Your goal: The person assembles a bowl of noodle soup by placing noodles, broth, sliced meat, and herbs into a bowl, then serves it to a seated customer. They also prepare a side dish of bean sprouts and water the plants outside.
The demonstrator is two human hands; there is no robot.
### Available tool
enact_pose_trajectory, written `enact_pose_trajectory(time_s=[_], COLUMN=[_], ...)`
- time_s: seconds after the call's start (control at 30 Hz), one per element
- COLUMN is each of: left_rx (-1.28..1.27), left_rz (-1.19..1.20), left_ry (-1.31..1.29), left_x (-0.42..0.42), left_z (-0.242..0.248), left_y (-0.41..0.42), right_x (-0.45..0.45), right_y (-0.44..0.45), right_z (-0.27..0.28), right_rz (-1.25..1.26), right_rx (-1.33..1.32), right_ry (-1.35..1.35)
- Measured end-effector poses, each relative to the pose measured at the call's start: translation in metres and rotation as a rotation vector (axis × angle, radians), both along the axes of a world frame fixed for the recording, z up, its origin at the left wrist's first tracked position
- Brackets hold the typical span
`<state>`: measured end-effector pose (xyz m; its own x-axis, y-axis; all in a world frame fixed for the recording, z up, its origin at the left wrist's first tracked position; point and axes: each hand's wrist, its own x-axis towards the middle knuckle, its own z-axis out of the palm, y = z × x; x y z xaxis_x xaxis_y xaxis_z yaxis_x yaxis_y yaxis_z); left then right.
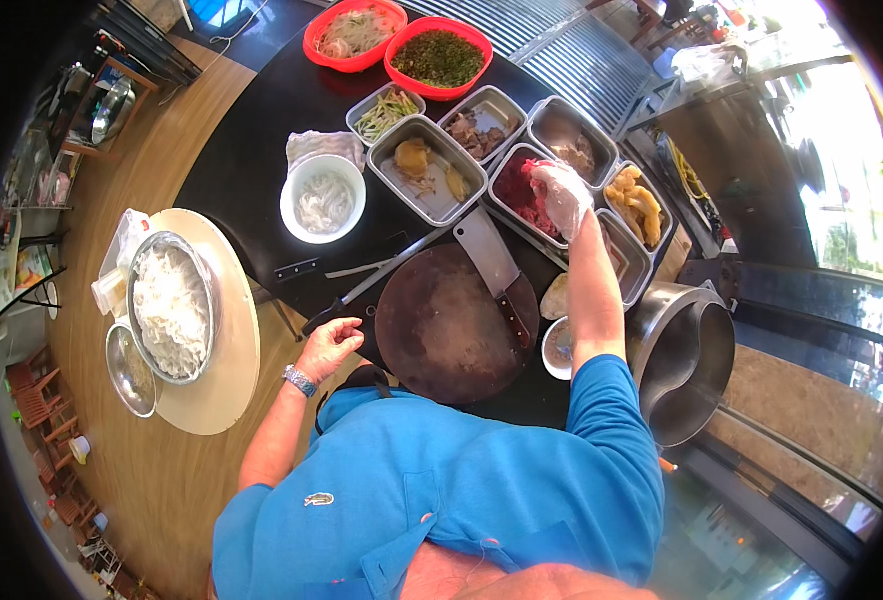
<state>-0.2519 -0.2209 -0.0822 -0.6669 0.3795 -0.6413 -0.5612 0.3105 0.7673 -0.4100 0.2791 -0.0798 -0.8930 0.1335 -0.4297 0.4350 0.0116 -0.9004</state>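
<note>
My right hand [563, 196], in a clear plastic glove, reaches into a metal tray of red raw meat [520, 184]; its fingertips are at the meat, and whether they grip any is unclear. Bare and wearing a metal watch at the wrist, my left hand [331, 347] hovers by the handle of a sharpening steel [392, 262] with fingers loosely curled, holding nothing. A cleaver [488, 251] lies across the round chopping block [441, 322] before me. White noodles fill a white bowl [323, 199] beyond the steel.
Metal trays of meats surround the red meat, one holding yellowish pieces [636, 202]. Red baskets hold noodles [355, 34] and chopped greens [439, 58]. A knife [296, 270] lies left of the steel. At left, a round board [235, 345] bears a large noodle bowl; a divided metal pot [685, 367] stands right.
</note>
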Motion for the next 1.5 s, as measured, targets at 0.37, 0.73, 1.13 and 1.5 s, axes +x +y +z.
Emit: enact_pose_trajectory(time_s=[0.37, 0.73, 1.13, 1.5], left_rx=[0.048, 0.170, 0.034, -0.207], left_rz=[0.009, 0.197, 0.314, 0.151], left_ry=[0.008, 0.329, 0.682, 0.683], left_x=[-0.009, -0.052, -0.194, -0.228], left_z=[0.011, 0.029, -0.017, -0.048], left_y=[0.014, 0.046, -0.002, -0.034], right_x=[0.007, -0.010, -0.054, -0.058], right_y=[0.051, -0.146, -0.325, -0.341], right_z=[-0.069, 0.089, 0.009, -0.018], right_rz=[0.102, 0.193, 0.493, 0.104], right_rx=[0.245, -0.255, -0.541, -0.379], right_ry=[0.245, 0.090, 0.102, -0.131])
